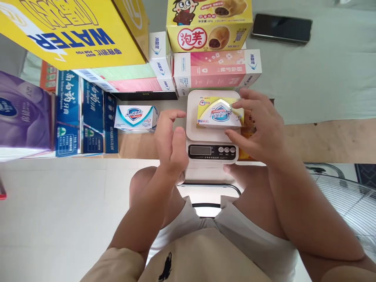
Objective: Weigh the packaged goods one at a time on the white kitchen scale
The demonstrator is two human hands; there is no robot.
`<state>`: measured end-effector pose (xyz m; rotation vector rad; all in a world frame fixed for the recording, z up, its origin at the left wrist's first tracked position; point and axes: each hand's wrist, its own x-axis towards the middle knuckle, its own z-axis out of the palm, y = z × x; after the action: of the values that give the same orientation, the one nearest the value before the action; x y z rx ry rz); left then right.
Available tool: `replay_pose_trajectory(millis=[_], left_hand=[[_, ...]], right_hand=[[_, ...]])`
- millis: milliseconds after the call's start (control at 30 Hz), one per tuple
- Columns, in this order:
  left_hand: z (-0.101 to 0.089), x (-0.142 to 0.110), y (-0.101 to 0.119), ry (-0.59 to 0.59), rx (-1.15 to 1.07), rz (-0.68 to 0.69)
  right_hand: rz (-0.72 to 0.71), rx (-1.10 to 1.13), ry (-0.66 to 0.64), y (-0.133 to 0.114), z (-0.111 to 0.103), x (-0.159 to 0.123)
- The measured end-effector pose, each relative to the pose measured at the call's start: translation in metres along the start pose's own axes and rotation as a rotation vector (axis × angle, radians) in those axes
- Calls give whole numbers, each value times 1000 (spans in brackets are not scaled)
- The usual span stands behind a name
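Observation:
A yellow and white Safeguard soap box (pixel 220 113) lies on the white platform of a small kitchen scale (pixel 213 136). My right hand (pixel 258 125) is at the box's right end, thumb along its near edge and fingers over its far right corner. The display (pixel 200 150) on the scale looks blank. Beside the scale's left edge is my left hand (pixel 172 139), index finger bent toward the platform and thumb apart from it, holding nothing. Farther left rests a white and teal Safeguard soap box (pixel 135 117). Something orange is partly hidden behind my right hand.
Toothpaste boxes (pixel 93 117) and a purple tissue pack (pixel 25 113) stand at the left. A large yellow carton (pixel 76 31) rises behind them. Pink toothpaste boxes (pixel 216 68) and a yellow snack box (pixel 210 25) sit beyond the scale. A phone (pixel 282 28) lies at the back right.

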<state>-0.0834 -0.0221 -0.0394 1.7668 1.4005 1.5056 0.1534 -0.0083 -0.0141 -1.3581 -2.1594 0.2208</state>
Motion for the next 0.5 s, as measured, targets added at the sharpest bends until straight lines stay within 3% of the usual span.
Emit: replay_pose_trajectory(millis=[167,333,400,500], left_hand=[[2,1,2,-193,33,159],[-2,-1,3,-161,14,134],[-3,-2,3,-133,-12,133],[-2,-3,3,-112,-26,152]], right_hand=[[12,21,-31,-8,11,5],[-42,35,62,-3,-8,5],[-46,41,161,19,-25,0],[40,104,325,81,-47,-16]])
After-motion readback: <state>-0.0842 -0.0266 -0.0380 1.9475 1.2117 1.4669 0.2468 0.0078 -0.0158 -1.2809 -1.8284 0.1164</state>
